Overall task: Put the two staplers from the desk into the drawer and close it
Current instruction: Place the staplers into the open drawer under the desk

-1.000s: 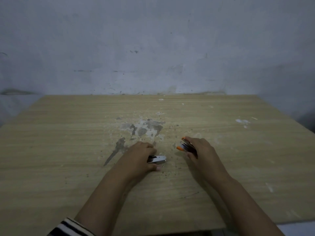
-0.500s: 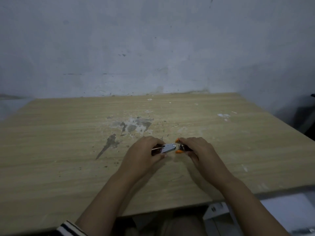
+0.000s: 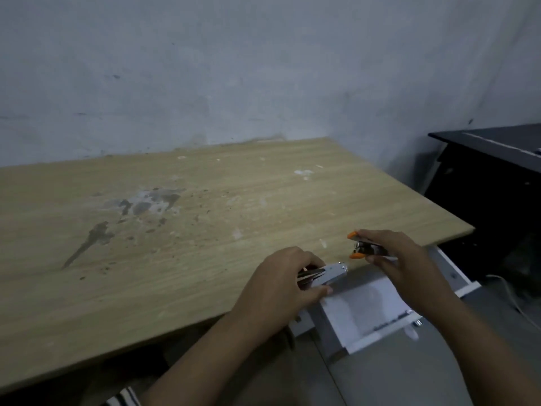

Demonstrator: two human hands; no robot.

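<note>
**Both staplers held above the desk's near right edge, over an open drawer**

The left hand (image 3: 281,284) is closed around the silver stapler (image 3: 325,273), fingers curled over its top and thumb beneath, with the metal nose poking out to the right. The right hand (image 3: 401,259) pinches the orange-tipped stapler (image 3: 366,249) between thumb and fingers; its orange ends point left, toward the other hand. The two staplers are near each other but apart, and both look lifted off the wood, right at the front edge of the desk (image 3: 146,259).

Just below the hands, the white drawer (image 3: 363,309) stands pulled out from under the desk's right end. Its pale floor shows between the two forearms, and the right forearm crosses over its right side, hiding part of the interior. The drawer front (image 3: 380,335) faces the person, with a small fitting at its right end that is too blurred to make out.

The desk top is light wood grain, marked by grey and white stains (image 3: 146,202) left of centre and scattered pale flecks further right. Behind it rises a scuffed grey wall (image 3: 234,68). To the right, beyond the desk's corner, stands a piece of dark furniture (image 3: 491,177), and a pale cable (image 3: 509,294) lies on the floor beside the drawer. A striped sleeve (image 3: 124,398) shows at the bottom edge.
</note>
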